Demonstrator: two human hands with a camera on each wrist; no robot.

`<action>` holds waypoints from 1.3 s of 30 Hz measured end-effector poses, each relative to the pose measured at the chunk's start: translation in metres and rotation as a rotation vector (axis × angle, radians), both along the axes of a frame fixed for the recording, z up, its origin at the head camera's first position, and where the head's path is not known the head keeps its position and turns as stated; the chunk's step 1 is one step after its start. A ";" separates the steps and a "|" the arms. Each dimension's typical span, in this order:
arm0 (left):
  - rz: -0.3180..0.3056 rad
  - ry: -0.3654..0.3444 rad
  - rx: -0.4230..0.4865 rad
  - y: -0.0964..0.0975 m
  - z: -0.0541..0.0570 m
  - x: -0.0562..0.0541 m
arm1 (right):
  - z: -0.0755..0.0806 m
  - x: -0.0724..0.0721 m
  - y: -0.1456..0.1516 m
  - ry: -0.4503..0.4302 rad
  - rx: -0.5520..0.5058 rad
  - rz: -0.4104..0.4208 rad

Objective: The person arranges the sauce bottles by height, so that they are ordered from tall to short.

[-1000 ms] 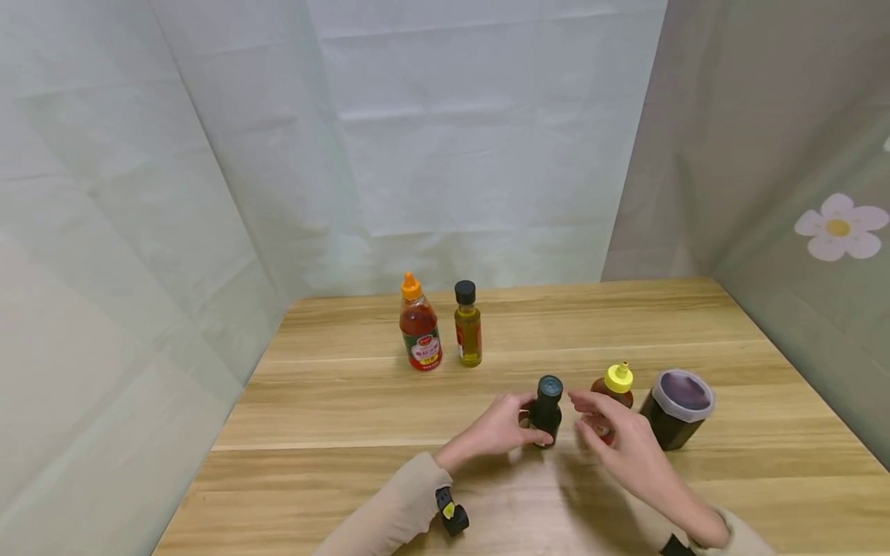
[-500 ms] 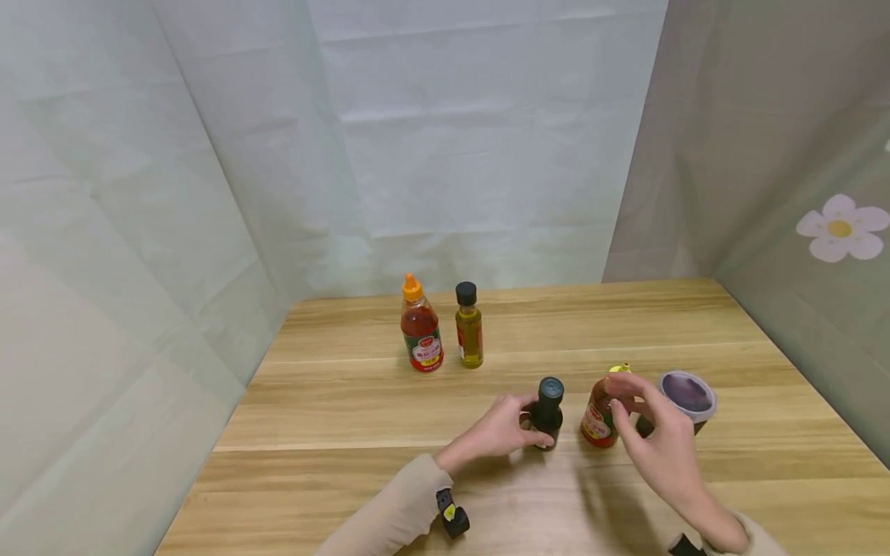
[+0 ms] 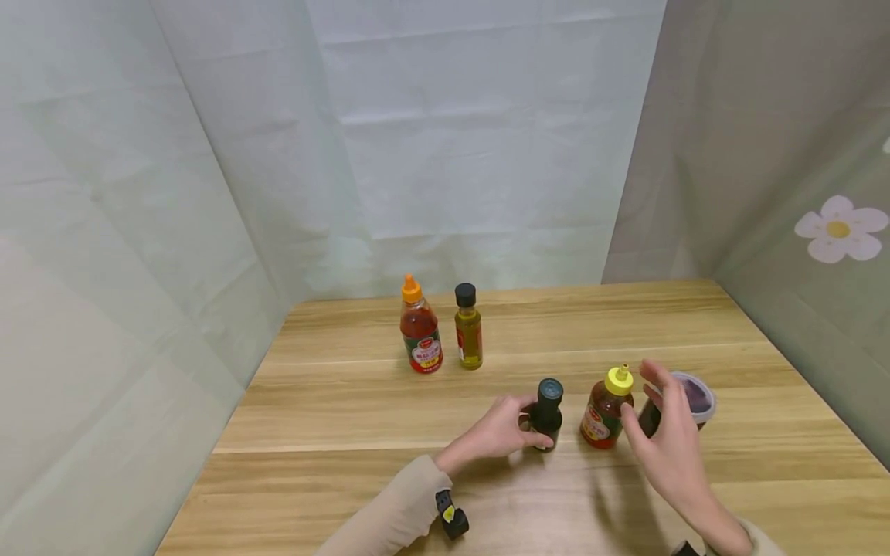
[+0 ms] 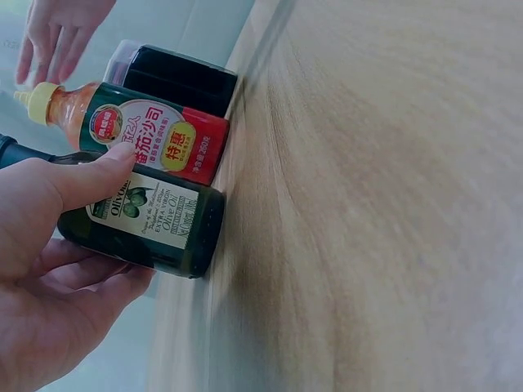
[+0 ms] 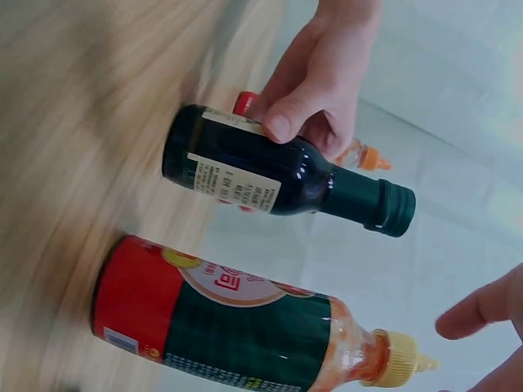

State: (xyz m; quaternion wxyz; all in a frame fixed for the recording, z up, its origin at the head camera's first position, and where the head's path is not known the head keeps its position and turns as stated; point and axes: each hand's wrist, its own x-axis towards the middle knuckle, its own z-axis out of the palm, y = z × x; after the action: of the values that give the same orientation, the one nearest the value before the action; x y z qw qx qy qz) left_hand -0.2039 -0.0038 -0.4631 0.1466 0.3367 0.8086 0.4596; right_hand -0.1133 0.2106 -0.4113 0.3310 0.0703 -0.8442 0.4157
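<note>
My left hand [image 3: 502,428] grips a small dark olive oil bottle [image 3: 548,418] by its body, thumb across the label; it is upright on the table. Its cream label [image 4: 155,211] shows in the left wrist view. To its right stands a tomato sauce bottle [image 3: 602,421] with a yellow nozzle cap. My right hand [image 3: 669,455] hovers just right of that bottle with spread, slightly bent fingers and nothing between them. In the right wrist view, its fingertip [image 5: 470,314] is near the yellow nozzle. Behind this hand, a dark jar [image 3: 698,395] with a translucent lid is partly hidden.
Farther back on the wooden table [image 3: 334,409] stand an orange-capped red sauce bottle [image 3: 421,340] and a slim, black-capped bottle of yellowish oil [image 3: 469,336]. Pale cloth [image 3: 480,139] hangs behind the table's back edge and along both sides.
My right hand has moved away from the olive oil bottle to the right, past the tomato sauce bottle toward the jar. My left hand has stayed on the olive oil bottle.
</note>
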 end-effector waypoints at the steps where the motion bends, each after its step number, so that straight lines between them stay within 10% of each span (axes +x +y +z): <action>1: 0.000 -0.001 -0.001 0.000 0.000 0.000 | -0.001 0.000 0.000 -0.018 0.008 0.010; 13: 0.003 -0.004 -0.006 -0.001 0.000 0.001 | -0.010 -0.007 0.002 -0.268 0.157 0.040; 39: 0.011 0.039 -0.046 0.000 -0.001 0.002 | -0.025 -0.017 0.005 -0.175 0.194 0.024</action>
State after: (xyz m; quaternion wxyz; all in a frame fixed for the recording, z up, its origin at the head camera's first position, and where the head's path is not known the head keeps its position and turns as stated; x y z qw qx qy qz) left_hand -0.2024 -0.0036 -0.4643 0.1358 0.3375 0.8235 0.4353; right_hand -0.1306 0.2152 -0.4366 0.2426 0.0754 -0.9053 0.3404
